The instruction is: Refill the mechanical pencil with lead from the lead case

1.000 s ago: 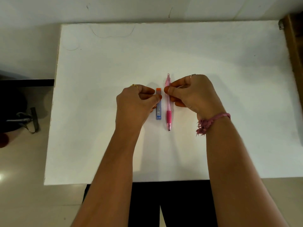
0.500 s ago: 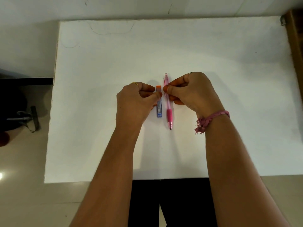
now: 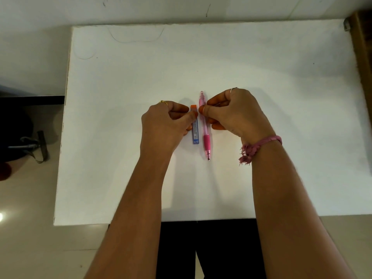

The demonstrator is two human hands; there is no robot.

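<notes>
A slim blue plastic lead case with an orange cap and a pink translucent mechanical pencil with a rubber grip lie side by side near the middle of the white rectangular table, the case on the left, both running from far edge toward near edge. The pencil's tip points to the near edge. The left hand sits against the case's left side; the right hand against the pencil's right side.
</notes>
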